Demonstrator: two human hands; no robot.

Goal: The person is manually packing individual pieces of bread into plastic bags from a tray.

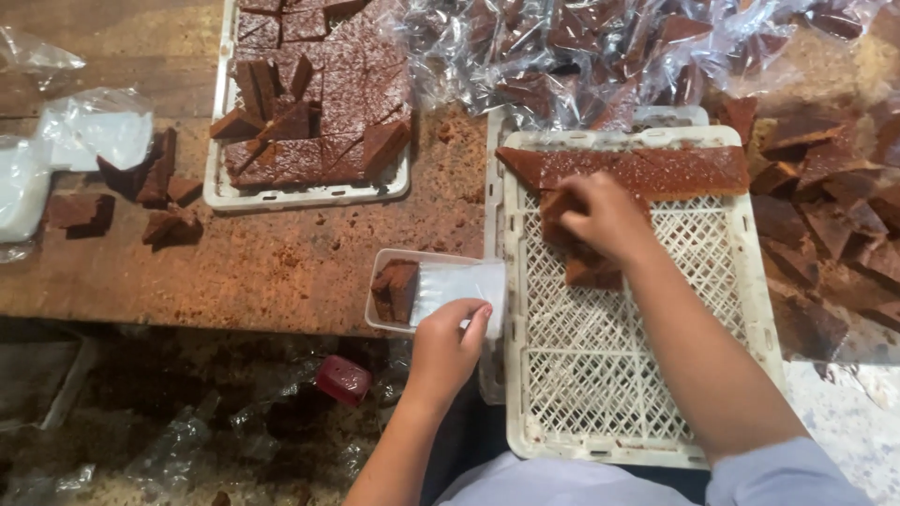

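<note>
Left hand (448, 342) fingers pinch small tray (433, 289); right hand (600, 220) fingers grip brown block (567, 225); crumb-strewn wooden table (272, 262).

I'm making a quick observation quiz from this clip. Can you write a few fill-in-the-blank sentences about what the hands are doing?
1. The right hand grips a brown ____ inside the white crate.
2. The left hand touches a small white ____ that holds one brown piece.
3. The tray of cut slab stands on the ____ table.

Missing words: block; container; wooden
</note>
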